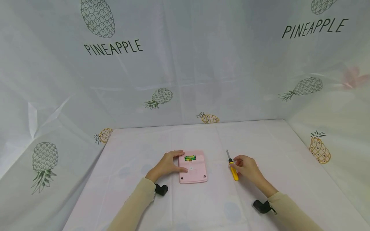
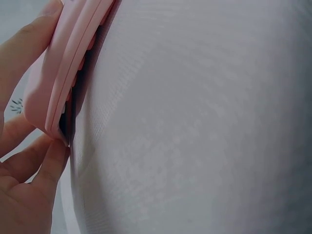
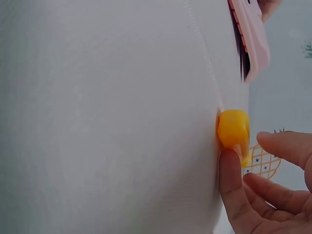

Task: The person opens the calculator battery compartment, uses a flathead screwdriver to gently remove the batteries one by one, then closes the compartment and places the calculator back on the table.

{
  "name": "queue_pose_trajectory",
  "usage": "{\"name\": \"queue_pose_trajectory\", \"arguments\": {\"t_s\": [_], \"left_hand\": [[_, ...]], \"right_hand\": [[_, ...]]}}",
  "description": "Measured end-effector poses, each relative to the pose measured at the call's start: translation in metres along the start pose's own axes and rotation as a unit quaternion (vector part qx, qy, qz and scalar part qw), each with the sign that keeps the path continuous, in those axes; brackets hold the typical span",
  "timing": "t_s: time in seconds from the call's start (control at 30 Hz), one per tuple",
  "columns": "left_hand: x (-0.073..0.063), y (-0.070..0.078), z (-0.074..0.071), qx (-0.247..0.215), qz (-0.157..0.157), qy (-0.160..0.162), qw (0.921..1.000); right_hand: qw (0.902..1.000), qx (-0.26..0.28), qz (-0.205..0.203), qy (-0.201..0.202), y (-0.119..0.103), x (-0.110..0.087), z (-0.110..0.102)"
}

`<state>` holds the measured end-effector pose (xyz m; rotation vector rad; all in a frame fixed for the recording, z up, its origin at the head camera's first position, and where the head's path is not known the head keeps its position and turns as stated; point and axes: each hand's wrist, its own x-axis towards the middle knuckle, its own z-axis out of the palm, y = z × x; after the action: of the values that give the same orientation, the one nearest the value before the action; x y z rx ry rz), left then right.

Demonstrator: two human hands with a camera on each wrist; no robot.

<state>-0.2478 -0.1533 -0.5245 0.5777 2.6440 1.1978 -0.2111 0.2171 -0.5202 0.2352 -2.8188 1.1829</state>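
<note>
A pink calculator (image 1: 193,175) lies face down on the table, its row of keys showing along the underside in the left wrist view. Green and yellow batteries (image 1: 189,158) show in the opening in its back. My left hand (image 1: 166,165) grips its left side, the thumb (image 1: 182,169) over the back and the fingers at the far edge. To the right, a screwdriver (image 1: 233,171) with a yellow handle and black collar lies with its tip pointing away. My right hand (image 1: 247,166) is at the handle; in the right wrist view one fingertip (image 3: 230,163) touches it, another digit stays apart.
A pale cloth (image 1: 144,205) covers the table. Behind and at both sides hang white curtains (image 1: 185,64) printed with pineapples. Black wrist cameras sit under both sleeves, the left one (image 1: 162,190) near the calculator's front corner.
</note>
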Motion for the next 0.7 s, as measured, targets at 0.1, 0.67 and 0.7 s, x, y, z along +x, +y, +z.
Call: {"name": "queue_pose_trajectory", "arguments": {"t_s": [0.1,0.67,0.7], "left_hand": [[0.0003,0.0001,-0.0002,-0.001,0.002,0.0,1.0],[0.0044,-0.007,0.0029,0.013,0.0,0.006,0.9999],[0.0043,-0.0067,0.003,0.013,0.0,0.007,0.9999]], "right_hand": [[1.0,0.002,0.008,0.0,0.0007,0.0009,0.0018],[0.9987,-0.012,0.046,-0.019,-0.0072,0.0016,0.0034],[0.9984,-0.015,0.051,-0.02,-0.0076,0.0014,0.0037]]}}
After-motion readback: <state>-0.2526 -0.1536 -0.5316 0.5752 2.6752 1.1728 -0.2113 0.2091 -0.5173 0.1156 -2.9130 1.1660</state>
